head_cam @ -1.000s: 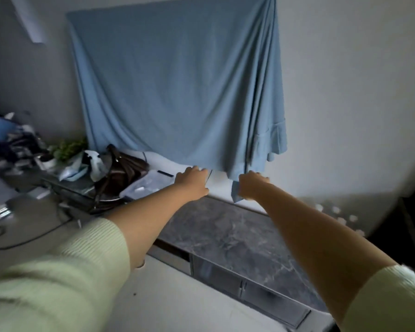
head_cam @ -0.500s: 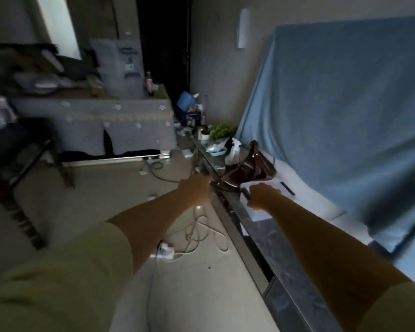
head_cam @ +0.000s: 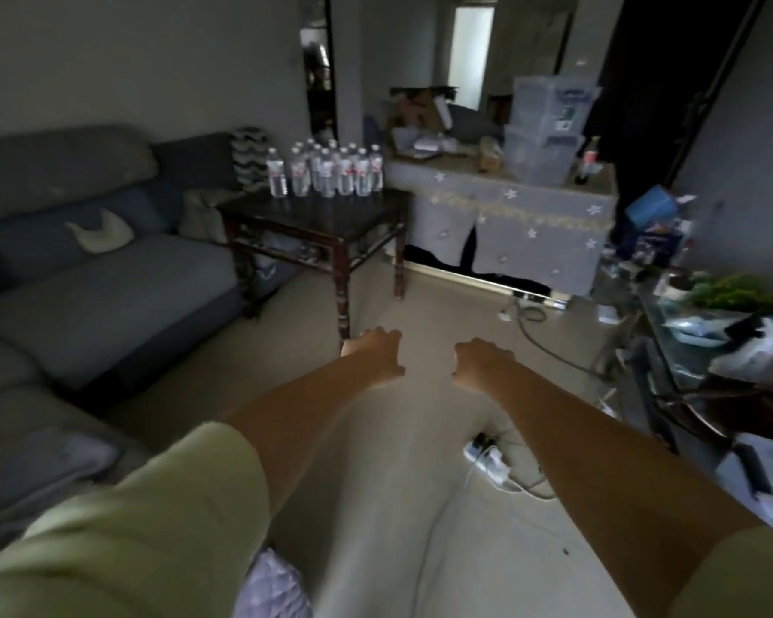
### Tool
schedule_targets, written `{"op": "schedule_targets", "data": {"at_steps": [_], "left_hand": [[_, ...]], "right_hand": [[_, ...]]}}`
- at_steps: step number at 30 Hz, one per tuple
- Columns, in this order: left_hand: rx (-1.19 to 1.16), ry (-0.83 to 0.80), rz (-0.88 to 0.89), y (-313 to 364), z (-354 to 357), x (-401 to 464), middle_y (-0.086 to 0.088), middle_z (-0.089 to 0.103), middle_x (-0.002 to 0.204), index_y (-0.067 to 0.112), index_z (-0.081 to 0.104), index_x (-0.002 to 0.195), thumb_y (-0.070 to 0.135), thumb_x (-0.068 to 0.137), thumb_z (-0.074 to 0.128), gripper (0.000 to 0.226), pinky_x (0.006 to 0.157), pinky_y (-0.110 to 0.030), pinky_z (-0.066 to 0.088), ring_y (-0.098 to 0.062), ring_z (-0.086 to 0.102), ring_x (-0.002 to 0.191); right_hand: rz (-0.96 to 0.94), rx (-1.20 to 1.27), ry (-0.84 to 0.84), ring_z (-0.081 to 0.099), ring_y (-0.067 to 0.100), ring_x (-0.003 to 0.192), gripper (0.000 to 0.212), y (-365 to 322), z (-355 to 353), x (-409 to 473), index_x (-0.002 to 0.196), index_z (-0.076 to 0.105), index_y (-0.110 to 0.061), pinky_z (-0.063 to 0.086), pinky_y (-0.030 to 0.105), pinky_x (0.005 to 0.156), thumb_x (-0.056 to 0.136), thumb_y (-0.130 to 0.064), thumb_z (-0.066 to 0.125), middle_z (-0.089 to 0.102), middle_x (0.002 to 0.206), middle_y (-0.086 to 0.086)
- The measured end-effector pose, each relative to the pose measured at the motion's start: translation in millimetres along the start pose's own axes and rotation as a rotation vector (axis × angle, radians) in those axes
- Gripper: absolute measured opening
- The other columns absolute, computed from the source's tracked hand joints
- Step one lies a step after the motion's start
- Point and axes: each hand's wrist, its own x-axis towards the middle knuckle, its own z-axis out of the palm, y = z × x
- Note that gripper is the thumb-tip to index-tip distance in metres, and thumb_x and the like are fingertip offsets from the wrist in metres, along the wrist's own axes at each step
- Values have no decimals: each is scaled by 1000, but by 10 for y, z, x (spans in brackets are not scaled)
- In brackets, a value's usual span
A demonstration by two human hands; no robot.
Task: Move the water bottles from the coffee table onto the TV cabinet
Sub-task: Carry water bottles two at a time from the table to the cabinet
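Facing the room, the person sees the sofa (head_cam: 99,278) at the left, then the coffee table (head_cam: 331,218) with the water bottles (head_cam: 326,173) standing in a group at its far edge. Both arms reach forward: the left hand (head_cam: 376,356) and the right hand (head_cam: 480,363) hang loosely curled, holding nothing. I judge the step is going to fetch bottles; next she must walk closer and grasp.

— Where are the water bottles (head_cam: 326,173) standing?
— They are clustering along the far edge of the coffee table (head_cam: 313,216), toward its left corner.
— And what is lying around that table?
— The sofa (head_cam: 86,269) is sitting to its left, the draped table (head_cam: 509,225) behind it to the right.
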Motion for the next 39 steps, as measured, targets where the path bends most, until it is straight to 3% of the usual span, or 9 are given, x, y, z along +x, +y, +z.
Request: {"op": "schedule_targets", "data": {"at_steps": [7, 11, 16, 21, 31, 39], "left_hand": [[-2, 55, -216, -1236, -455, -126, -7, 46, 141, 21, 42, 140, 35, 88, 60, 57, 97, -41, 46, -28, 44, 130], [49, 102, -242, -1705, -766, 6, -8, 45, 141, 19, 40, 142, 34, 90, 56, 57, 95, -40, 45, -29, 44, 129], [35, 110, -263, -2059, -906, 178, -10, 42, 142, 19, 39, 143, 33, 90, 57, 58, 102, -44, 42, -30, 41, 132], [24, 97, -260, -2224, -906, 554, -9, 43, 142, 18, 39, 142, 33, 89, 57, 58, 101, -44, 42, -29, 42, 131], [7, 150, -269, -2314, -1168, 2020, -9, 47, 141, 21, 40, 142, 30, 88, 57, 58, 100, -42, 45, -29, 48, 127], [-71, 146, -318, -2529, -1242, 2980, -9, 41, 146, 21, 36, 145, 27, 88, 58, 61, 102, -43, 44, -30, 43, 132]], "right_hand": [[-159, 30, 20, 48, 31, 122, 44, -1197, -327, 361, 137, 46, -13, 40, 45, 102, 94, -21, 47, 48, 134, 11], [-174, 68, 72, 48, 32, 127, 43, -1647, -634, 587, 137, 49, -12, 37, 44, 104, 95, -20, 48, 49, 140, 11], [-205, 35, 97, 51, 31, 125, 42, -1995, -806, 818, 138, 48, -9, 43, 36, 96, 97, -21, 48, 50, 138, 14], [-232, 29, 88, 53, 31, 122, 44, -2105, -824, 1257, 137, 47, -9, 43, 35, 87, 96, -23, 50, 51, 135, 13], [-276, 23, 115, 51, 32, 124, 43, -1870, -1275, 2820, 133, 52, -8, 44, 39, 102, 95, -27, 52, 52, 136, 15], [-333, 9, 129, 51, 33, 123, 39, -1878, -1541, 3962, 130, 50, -10, 45, 41, 100, 94, -26, 51, 54, 133, 15]]}}
